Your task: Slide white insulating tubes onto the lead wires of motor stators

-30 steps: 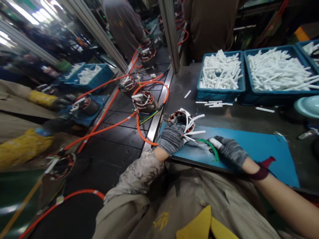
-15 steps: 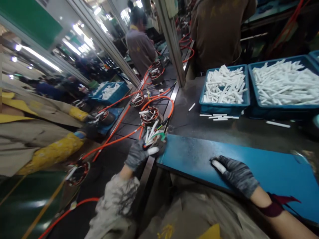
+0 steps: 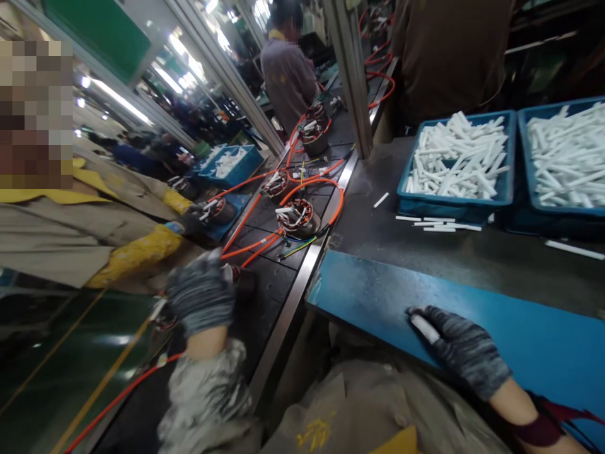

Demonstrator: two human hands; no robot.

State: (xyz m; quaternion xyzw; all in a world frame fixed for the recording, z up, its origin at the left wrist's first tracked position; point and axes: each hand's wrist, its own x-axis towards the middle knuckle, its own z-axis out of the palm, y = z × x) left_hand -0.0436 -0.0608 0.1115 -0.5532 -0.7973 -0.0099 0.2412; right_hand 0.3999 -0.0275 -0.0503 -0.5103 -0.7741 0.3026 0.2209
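My left hand (image 3: 203,293), in a grey striped glove, is over the dark line at the left. Its fingers curl at the side of a motor stator (image 3: 242,282), which it mostly hides; the hand is slightly blurred. My right hand (image 3: 466,347) lies on the blue board (image 3: 368,284), holding nothing. Its fingers are stretched along the surface and its thumb is wrapped in white. Beyond my left hand stands another stator (image 3: 302,219), with white tubes in its windings and orange leads.
Blue bins (image 3: 454,205) of white tubes stand at the right, with several loose tubes (image 3: 439,224) before them. A metal rail (image 3: 297,284) edges the line. Orange cables (image 3: 258,243) cross it. A co-worker's yellow sleeves (image 3: 142,252) reach in from the left.
My left hand has moved left with the stator, away from the blue board's end and onto the line. My right hand stays on the board. The view has shifted slightly.
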